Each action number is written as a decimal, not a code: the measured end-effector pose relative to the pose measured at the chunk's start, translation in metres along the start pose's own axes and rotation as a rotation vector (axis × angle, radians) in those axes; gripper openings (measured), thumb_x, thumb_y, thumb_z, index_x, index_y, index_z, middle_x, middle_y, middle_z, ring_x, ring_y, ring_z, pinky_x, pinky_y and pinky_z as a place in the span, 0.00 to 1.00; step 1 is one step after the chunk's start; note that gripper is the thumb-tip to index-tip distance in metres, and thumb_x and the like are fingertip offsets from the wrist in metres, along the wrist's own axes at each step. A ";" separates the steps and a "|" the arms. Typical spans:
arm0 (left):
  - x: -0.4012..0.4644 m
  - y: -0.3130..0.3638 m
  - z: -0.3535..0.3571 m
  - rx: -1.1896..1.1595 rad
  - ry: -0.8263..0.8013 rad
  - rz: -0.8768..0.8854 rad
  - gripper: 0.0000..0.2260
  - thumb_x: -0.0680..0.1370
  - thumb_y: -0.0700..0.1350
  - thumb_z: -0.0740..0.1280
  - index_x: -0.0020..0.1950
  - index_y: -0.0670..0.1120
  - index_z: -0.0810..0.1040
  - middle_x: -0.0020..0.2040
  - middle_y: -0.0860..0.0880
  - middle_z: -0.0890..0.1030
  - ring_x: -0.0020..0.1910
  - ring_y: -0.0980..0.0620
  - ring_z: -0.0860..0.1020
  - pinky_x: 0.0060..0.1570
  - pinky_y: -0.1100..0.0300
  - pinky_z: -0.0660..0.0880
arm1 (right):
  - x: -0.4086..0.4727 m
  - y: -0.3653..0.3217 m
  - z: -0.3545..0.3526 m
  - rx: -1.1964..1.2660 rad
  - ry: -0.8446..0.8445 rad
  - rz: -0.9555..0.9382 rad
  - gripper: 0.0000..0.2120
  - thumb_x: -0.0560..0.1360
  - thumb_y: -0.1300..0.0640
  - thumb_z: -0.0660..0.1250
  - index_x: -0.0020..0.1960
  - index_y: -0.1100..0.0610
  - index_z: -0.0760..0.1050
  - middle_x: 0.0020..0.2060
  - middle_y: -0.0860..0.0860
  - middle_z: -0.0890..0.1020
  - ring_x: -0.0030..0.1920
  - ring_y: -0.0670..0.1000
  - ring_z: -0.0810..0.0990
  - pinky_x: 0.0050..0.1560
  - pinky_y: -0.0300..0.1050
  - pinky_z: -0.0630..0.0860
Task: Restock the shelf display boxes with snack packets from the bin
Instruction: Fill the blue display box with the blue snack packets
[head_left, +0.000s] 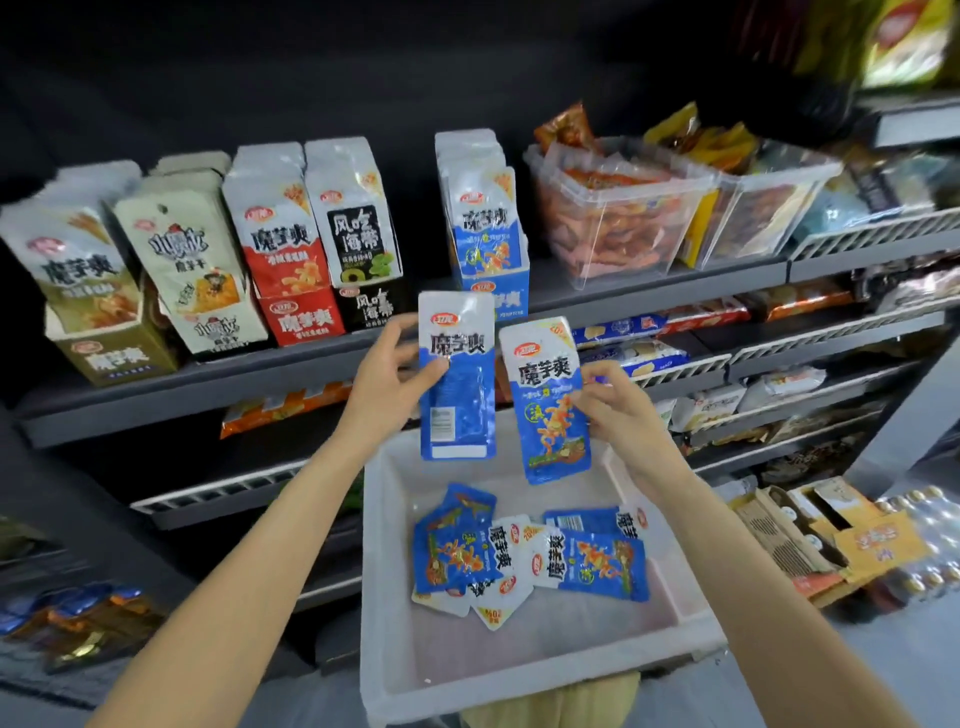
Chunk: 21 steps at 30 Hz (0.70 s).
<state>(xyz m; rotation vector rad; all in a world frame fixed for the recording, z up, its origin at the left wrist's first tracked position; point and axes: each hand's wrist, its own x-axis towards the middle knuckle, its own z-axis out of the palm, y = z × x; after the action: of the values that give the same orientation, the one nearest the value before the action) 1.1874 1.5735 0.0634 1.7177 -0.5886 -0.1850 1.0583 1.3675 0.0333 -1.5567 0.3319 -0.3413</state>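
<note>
Packets of blue foil look light, thin and a little slippery, so the left hand (387, 374) pinches one packet (456, 376) by its edge and the right hand (618, 410) another (550, 400), above the bin (395, 571), below the blue display box (493, 291).

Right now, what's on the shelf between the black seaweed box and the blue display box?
In the head view, nothing: bare grey shelf and dark backing separate the black seaweed box from the blue display box.

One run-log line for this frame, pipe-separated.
phase: restock | left hand: holds blue packet, back showing | right hand: holds blue packet, front showing | white bin: more blue packets | target: blue display box
</note>
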 end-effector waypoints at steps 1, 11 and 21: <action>0.007 0.013 -0.003 -0.017 0.008 0.026 0.17 0.77 0.38 0.66 0.62 0.51 0.66 0.50 0.59 0.79 0.47 0.65 0.79 0.40 0.68 0.76 | 0.004 -0.010 0.000 0.030 0.022 -0.026 0.06 0.78 0.65 0.63 0.48 0.55 0.69 0.38 0.48 0.83 0.39 0.45 0.82 0.37 0.39 0.78; 0.066 0.098 -0.010 0.072 0.138 0.248 0.14 0.80 0.35 0.61 0.64 0.44 0.67 0.51 0.55 0.77 0.45 0.68 0.76 0.40 0.76 0.72 | 0.051 -0.102 0.003 0.160 0.240 -0.303 0.08 0.78 0.66 0.61 0.45 0.55 0.68 0.37 0.47 0.81 0.36 0.42 0.81 0.35 0.38 0.77; 0.063 0.087 -0.026 0.158 0.277 0.226 0.10 0.79 0.41 0.63 0.59 0.52 0.72 0.57 0.61 0.74 0.61 0.55 0.73 0.58 0.60 0.72 | 0.142 -0.119 0.048 -0.180 0.225 -0.409 0.10 0.75 0.66 0.66 0.42 0.54 0.69 0.47 0.55 0.80 0.49 0.52 0.80 0.49 0.48 0.78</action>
<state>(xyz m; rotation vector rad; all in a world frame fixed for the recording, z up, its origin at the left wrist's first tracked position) 1.2282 1.5556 0.1647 1.7736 -0.5967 0.2626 1.2070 1.3540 0.1531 -1.7652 0.2195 -0.8288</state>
